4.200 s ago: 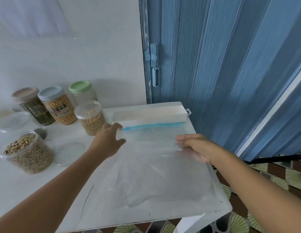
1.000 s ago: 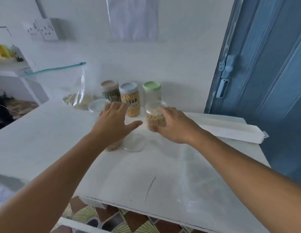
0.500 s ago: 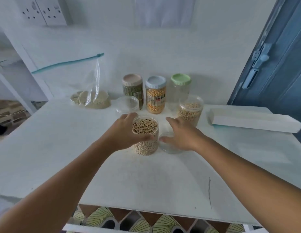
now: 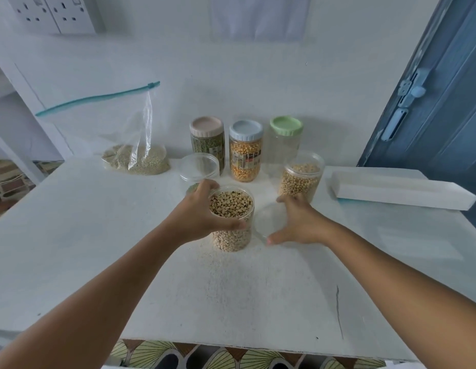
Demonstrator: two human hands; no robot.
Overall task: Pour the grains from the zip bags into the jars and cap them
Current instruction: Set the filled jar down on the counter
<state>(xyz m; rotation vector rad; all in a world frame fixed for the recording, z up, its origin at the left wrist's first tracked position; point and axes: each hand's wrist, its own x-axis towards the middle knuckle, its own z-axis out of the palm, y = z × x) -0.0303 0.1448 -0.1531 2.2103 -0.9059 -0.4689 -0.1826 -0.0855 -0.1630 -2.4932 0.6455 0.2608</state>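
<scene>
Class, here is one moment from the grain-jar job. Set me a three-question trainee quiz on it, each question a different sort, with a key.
1. True or false: the jar of black-eyed beans already wears its lid.
2. Multiple choice: the left hand is A) gripping the bean jar, B) holding the zip bag, C) resting flat on the table.
3. Fill in: the right hand reaches over a clear ____ lying on the table beside the bean jar.

Key: 1 false, its mouth is open and the beans show. 2 A. 3 lid; whether the fingers grip it yet cannot be told.
</scene>
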